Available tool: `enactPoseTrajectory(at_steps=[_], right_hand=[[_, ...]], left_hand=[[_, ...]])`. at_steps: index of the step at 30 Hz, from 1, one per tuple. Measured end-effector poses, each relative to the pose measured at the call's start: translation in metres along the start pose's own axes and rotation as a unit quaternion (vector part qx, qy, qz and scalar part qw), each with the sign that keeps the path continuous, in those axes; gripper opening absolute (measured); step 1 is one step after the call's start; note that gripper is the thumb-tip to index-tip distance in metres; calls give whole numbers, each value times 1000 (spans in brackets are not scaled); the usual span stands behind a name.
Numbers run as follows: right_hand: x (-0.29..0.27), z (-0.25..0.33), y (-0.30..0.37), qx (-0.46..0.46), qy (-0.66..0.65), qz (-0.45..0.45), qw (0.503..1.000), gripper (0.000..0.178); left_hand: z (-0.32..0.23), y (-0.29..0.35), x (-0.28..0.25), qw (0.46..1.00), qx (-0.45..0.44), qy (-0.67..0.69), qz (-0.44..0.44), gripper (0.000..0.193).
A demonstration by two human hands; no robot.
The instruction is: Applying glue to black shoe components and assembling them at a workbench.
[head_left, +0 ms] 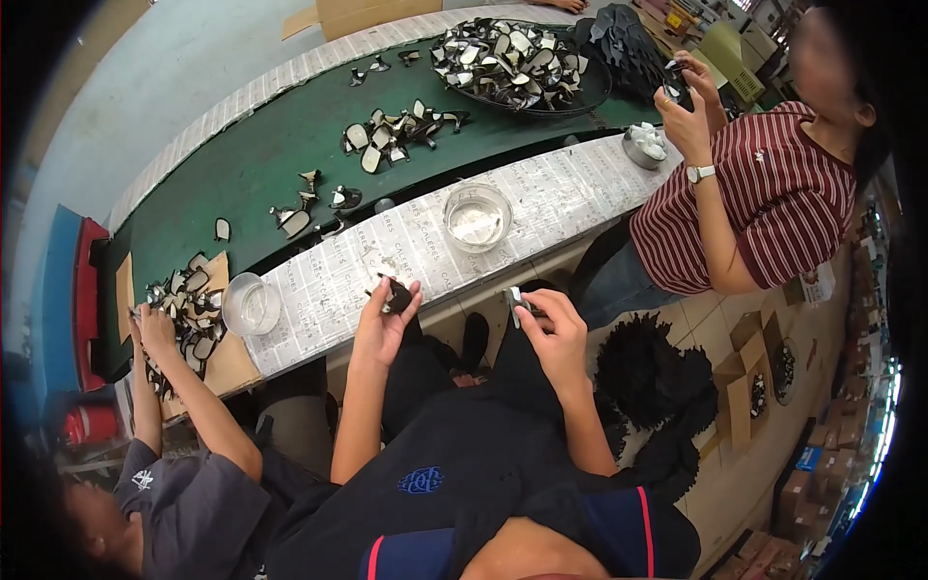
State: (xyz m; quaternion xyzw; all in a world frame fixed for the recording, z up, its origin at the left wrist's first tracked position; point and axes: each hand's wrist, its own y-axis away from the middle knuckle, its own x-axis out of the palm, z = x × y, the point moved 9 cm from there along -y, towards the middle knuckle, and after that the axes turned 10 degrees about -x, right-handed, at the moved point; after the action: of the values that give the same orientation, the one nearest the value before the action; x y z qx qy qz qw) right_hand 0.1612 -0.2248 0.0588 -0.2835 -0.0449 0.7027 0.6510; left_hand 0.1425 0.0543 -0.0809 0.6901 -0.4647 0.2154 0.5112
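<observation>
My left hand [377, 333] is closed around a black shoe heel [397, 298] above the near edge of the paper-covered ledge [338, 280]. To its right, my right hand [553, 333] pinches a small whitish piece [514, 296], its exact kind hard to make out. The two hands are apart. A clear round bowl [478, 218] rests on the ledge beyond them. Black heels with pale faces lie in a loose group [389, 135] on the green belt [261, 174], with a few more heels [293, 221] nearer.
A large basket of heels [507, 63] and dark stacked pieces [626, 48] stand at the back. One co-worker at left handles heels [188, 309] beside another clear bowl [251, 304]. A co-worker [744, 193] stands at right near a tin of white pieces [645, 145]. Black material [652, 387] lies on the floor.
</observation>
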Motion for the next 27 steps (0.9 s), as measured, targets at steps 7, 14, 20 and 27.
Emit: enactPoseTrajectory(at_steps=[7,14,20,27], right_hand=[[12,-6,-5,16,-27,15,999,21],[22,-6,-7,53,-83,41,994,22],[30,-2,-9,24,-94,50,994,24],[37,51,-21,-168,34,71,983,28]], left_hand=[[1,21,9,990,-28,-133,45,34],[1,17,-7,979,19,-201,-3,29],[4,17,-2,970,56,-234,13,25],[9,25,32,949,58,-304,52,25]])
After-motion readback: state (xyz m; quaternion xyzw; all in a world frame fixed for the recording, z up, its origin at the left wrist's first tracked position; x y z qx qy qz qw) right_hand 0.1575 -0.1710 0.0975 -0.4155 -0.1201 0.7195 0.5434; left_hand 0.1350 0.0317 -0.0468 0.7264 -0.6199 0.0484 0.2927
